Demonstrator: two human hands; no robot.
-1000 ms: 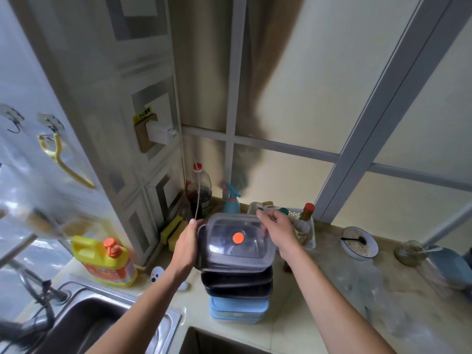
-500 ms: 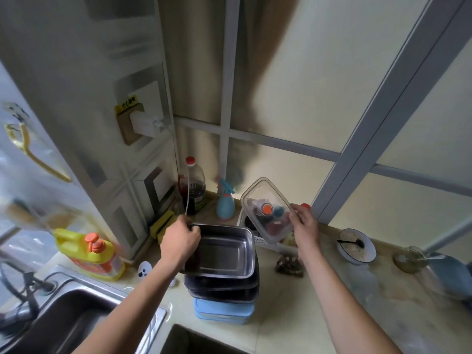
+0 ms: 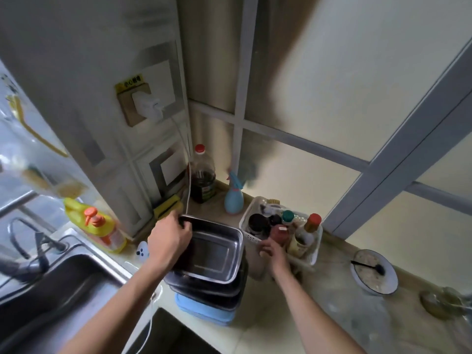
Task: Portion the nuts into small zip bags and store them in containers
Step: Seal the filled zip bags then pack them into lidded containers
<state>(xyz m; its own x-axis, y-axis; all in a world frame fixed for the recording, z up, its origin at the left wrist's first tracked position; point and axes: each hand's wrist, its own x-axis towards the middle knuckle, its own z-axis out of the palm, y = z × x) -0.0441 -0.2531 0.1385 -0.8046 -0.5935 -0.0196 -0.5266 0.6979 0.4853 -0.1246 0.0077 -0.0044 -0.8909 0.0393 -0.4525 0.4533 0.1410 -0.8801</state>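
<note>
Since half a second ago, the clear lid has been taken off the top container and is no longer in view; the right hand [image 3: 274,252] has been lowered to the near edge of the white basket [image 3: 313,256] of bottles, where what its fingers hold, if anything, cannot be told. The steel container [image 3: 217,251] is left uncovered on top of the stack, which is set on the counter [image 3: 258,335] between the sink [image 3: 63,284] and the basket. Its far-left rim is pinched by the left hand [image 3: 168,242], fingers curled over the edge. The container's long axis is judged to run from near left to far right, with the left hand nearer. No nuts or zip bags are seen.
</note>
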